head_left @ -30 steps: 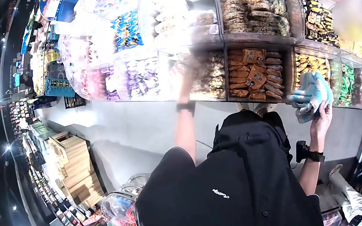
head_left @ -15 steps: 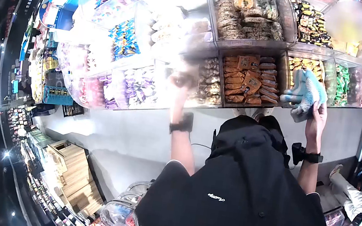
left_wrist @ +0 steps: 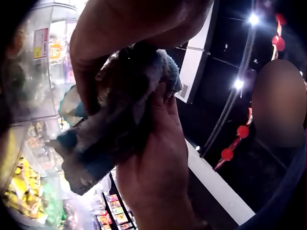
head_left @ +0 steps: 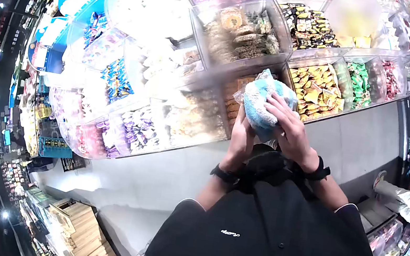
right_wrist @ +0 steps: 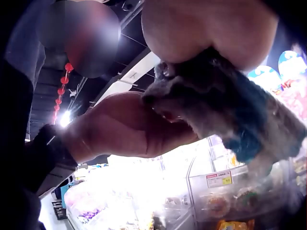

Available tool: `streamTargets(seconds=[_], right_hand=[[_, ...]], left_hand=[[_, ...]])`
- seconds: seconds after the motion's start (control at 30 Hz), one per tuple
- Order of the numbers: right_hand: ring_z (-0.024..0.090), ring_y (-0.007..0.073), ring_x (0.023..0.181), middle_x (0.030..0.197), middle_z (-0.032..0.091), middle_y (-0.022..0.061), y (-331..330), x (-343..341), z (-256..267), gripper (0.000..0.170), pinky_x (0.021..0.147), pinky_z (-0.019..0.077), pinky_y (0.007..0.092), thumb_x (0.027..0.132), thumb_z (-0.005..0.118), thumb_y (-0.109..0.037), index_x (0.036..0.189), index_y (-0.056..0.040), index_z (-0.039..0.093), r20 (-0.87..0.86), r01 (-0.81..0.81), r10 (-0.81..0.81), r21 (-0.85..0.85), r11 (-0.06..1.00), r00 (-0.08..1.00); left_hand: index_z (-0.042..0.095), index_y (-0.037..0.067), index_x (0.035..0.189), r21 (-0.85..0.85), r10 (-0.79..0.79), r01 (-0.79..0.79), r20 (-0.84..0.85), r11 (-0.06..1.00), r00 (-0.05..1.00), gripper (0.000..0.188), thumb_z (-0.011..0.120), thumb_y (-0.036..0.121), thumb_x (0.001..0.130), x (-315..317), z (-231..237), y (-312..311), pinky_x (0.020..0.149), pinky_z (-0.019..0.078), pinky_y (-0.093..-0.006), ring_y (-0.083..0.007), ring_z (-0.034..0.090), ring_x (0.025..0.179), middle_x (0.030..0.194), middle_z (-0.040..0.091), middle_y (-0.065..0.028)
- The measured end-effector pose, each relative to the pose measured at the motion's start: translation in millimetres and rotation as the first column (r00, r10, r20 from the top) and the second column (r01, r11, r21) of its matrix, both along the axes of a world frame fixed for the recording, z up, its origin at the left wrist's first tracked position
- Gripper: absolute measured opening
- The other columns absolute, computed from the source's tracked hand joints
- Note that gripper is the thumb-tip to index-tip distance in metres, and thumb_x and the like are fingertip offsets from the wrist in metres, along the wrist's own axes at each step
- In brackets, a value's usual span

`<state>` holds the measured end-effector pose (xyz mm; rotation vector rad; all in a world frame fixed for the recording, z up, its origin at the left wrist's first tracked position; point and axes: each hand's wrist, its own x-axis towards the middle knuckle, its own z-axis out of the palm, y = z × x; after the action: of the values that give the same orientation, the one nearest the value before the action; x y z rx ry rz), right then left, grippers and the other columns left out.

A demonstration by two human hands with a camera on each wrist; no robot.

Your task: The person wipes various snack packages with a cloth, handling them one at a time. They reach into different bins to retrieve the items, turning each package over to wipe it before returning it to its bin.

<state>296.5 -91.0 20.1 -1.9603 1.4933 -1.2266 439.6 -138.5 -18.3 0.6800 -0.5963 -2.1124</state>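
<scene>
at two o'clock from the middle of the head view, a fuzzy blue and white cloth [head_left: 264, 102] hides part of the orange-brown packs [head_left: 232, 103]. at its seven o'clock, the left hand [head_left: 242, 140] grips it, though most of those fingers are hidden. at its four o'clock, the right hand [head_left: 293, 133] grasps it with bent fingers. yellow packs [head_left: 318, 90] sit at its two o'clock, purple packs [head_left: 138, 130] at eight.
</scene>
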Motion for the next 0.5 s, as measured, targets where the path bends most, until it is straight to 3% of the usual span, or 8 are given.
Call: streamTargets(seconds=[0.1, 0.17, 0.37, 0.43, 0.47, 0.5], right_hand=[[0.043, 0.0334, 0.127, 0.128, 0.052, 0.0186, -10, -14, -15, 0.049, 0.106, 0.0338, 0.0402, 0.076, 0.051, 0.013, 0.123, -0.0004, 0.051, 0.201, 0.087, -0.072, -0.066, 0.994, 0.977], [0.044, 0.0338, 0.126, 0.127, 0.052, 0.0192, -9, -18, -16, 0.048, 0.105, 0.0342, 0.0396, 0.078, 0.050, 0.013, 0.124, 0.0001, 0.050, 0.336, 0.103, -0.102, 0.016, 0.995, 0.936], [0.047, 0.0332, 0.124, 0.124, 0.057, 0.0136, 16, -27, -8, 0.052, 0.104, 0.0368, 0.0478, 0.066, 0.059, 0.010, 0.116, -0.0060, 0.055, -0.135, -0.011, -0.011, -0.156, 0.988, 0.991], [0.048, 0.0335, 0.123, 0.123, 0.057, 0.0152, 20, -34, -13, 0.054, 0.102, 0.0393, 0.0466, 0.065, 0.058, 0.013, 0.116, -0.0053, 0.055, -0.024, 0.004, -0.008, -0.168, 0.986, 1.000], [0.050, 0.0335, 0.121, 0.124, 0.056, 0.0191, 21, -35, -18, 0.055, 0.099, 0.0429, 0.0430, 0.065, 0.057, 0.016, 0.116, -0.0034, 0.054, 0.140, 0.040, -0.018, -0.156, 0.987, 0.990], [0.054, 0.0280, 0.116, 0.121, 0.057, 0.0181, 18, -33, -20, 0.051, 0.095, 0.0463, 0.0379, 0.070, 0.052, 0.018, 0.118, -0.0001, 0.053, 0.233, 0.143, -0.100, -0.173, 0.974, 0.967]], left_hand=[[0.024, 0.006, 0.142, -0.093, -0.041, 0.053, 0.119, 0.994, 0.992, 0.046, 0.038, 0.015, 0.099, -6, 13, 6, 0.094, 0.0456, -0.0359, -0.0215, 0.048, 0.119, 0.135, 0.043, -0.0110], [0.024, 0.005, 0.142, -0.167, -0.048, 0.079, 0.183, 0.983, 0.982, 0.046, 0.038, 0.014, 0.099, -10, 16, 12, 0.093, 0.0462, -0.0347, -0.0210, 0.049, 0.118, 0.134, 0.043, -0.0107], [0.027, 0.003, 0.142, -0.139, -0.035, 0.041, 0.049, 0.989, 0.998, 0.045, 0.035, 0.008, 0.098, -10, 21, 11, 0.097, 0.0433, -0.0336, -0.0214, 0.047, 0.120, 0.136, 0.041, -0.0118], [0.027, 0.002, 0.142, -0.148, -0.059, 0.069, 0.072, 0.987, 0.996, 0.045, 0.034, 0.008, 0.097, -9, 25, 13, 0.098, 0.0420, -0.0338, -0.0218, 0.047, 0.121, 0.136, 0.042, -0.0117], [0.026, 0.003, 0.142, -0.281, 0.006, 0.038, 0.155, 0.959, 0.988, 0.047, 0.035, 0.007, 0.096, -14, 22, 11, 0.090, 0.0465, -0.0294, -0.0182, 0.053, 0.111, 0.134, 0.044, -0.0110], [0.026, 0.003, 0.142, -0.242, -0.013, 0.054, 0.167, 0.969, 0.986, 0.047, 0.035, 0.007, 0.096, -12, 23, 12, 0.085, 0.0471, -0.0277, -0.0167, 0.054, 0.106, 0.132, 0.045, -0.0108]])
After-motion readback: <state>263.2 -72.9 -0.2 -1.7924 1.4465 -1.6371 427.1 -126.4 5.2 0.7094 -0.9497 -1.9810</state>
